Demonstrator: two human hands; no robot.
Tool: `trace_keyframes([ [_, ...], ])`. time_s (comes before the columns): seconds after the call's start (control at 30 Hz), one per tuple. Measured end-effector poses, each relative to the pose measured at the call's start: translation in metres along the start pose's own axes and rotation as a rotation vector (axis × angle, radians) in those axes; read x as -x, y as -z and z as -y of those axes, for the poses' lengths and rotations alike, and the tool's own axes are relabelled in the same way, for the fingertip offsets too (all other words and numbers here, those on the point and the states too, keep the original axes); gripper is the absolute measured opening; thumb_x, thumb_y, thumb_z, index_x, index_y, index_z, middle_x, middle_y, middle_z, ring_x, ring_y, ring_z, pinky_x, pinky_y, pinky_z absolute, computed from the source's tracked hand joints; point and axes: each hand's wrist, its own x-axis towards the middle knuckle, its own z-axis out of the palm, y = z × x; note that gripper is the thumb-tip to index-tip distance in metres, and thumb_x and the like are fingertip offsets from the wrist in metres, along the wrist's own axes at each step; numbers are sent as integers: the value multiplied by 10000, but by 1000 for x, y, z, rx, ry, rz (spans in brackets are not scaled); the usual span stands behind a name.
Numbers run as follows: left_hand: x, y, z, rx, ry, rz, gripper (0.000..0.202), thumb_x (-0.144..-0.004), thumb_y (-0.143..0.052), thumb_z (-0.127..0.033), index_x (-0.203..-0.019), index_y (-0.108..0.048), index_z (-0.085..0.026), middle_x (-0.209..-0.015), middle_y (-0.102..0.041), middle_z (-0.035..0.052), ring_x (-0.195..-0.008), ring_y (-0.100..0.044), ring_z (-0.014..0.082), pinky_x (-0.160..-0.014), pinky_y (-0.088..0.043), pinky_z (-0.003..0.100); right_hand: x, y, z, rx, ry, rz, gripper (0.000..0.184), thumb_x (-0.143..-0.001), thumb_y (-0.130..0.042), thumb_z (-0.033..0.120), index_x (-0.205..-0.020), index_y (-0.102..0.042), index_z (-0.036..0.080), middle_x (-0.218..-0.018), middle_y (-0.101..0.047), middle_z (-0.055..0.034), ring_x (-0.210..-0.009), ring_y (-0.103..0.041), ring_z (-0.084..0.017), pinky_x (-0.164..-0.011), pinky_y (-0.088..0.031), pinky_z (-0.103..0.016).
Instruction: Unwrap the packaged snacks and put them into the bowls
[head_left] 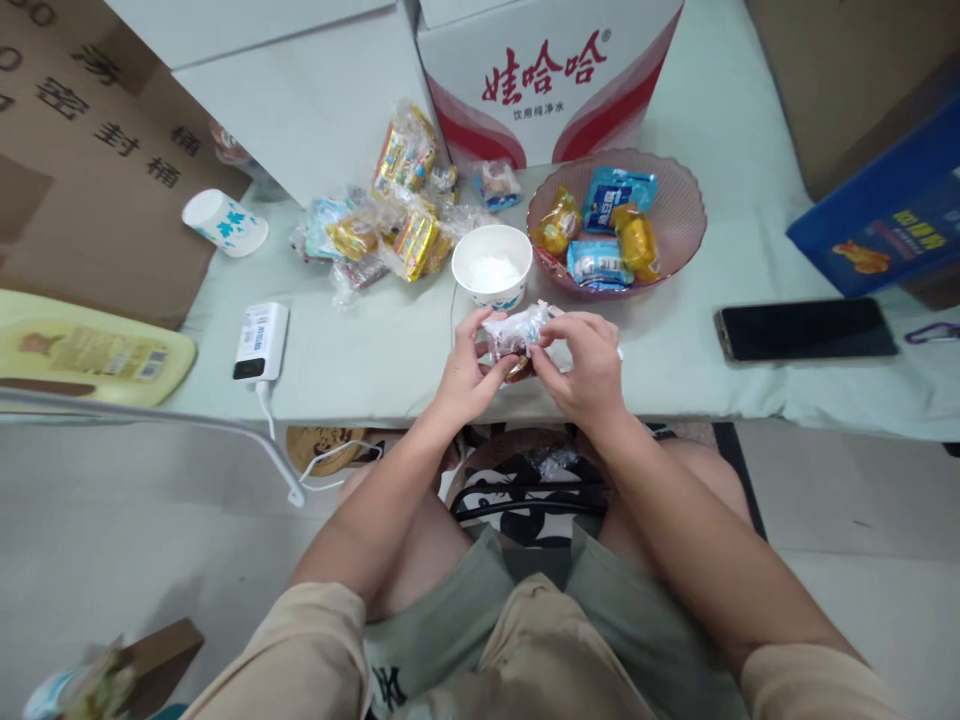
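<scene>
Between both hands, over the table's front edge, is a small snack packet (517, 335) in a shiny white wrapper with a dark reddish-brown part below. My left hand (471, 372) pinches its left end between thumb and fingers. The fingers of my right hand (581, 360) are pressed together on its right end. Just behind the packet stands a white paper cup (492, 262) with a blue leaf print and something whitish inside. Farther right, a pinkish clear bowl (684, 235) holds several blue and yellow packets.
Wrapped snacks (390, 225) lie piled left of the cup. Another paper cup (225, 222) lies tipped over near a white power bank (261, 340) with a cable. A phone (808, 330) rests at the right. A white and red carton (551, 80) stands behind; a yellow bottle (97, 350) is far left.
</scene>
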Motion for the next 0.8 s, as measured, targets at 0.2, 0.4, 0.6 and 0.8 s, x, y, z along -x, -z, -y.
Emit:
trace_keyframes([
  [0.2,9,4,16,-94,-87,24,585,-880,-639,-426,-1390,-378,-306,-1420,-519,136,-961,-650,181,-708,-554,278,3,0,-1,66,79,52,193,-895,-596,300,-1046,-717,291,-897,-616,-65,-892,-570,-259,-847,-453,-446],
  [0.4,1,5,15,-35,-57,-41,585,-841,-664,-482,-1348,-456,-277,-1395,-535,127,-1088,-639,226,-792,-560,310,5,-4,0,-53,282,31,237,-944,-524,193,-983,-737,289,-1002,-708,-66,-921,-649,-215,-811,-524,-371],
  [0.6,-5,10,11,102,50,-96,337,-822,-692,-446,-1065,-645,-217,-1281,-605,97,-1217,-572,251,-943,-524,356,3,-12,-6,-76,287,115,278,-943,-500,145,-978,-743,276,-1025,-757,-57,-1036,-697,-218,-895,-564,-381],
  [0.8,-5,18,1,696,352,-59,447,-739,-702,-474,-1103,-626,-226,-1140,-642,58,-862,-650,180,-681,-569,287,2,-18,0,-37,259,196,281,-897,-522,144,-1090,-710,220,-1191,-722,-84,-1281,-579,-267,-1053,-476,-457],
])
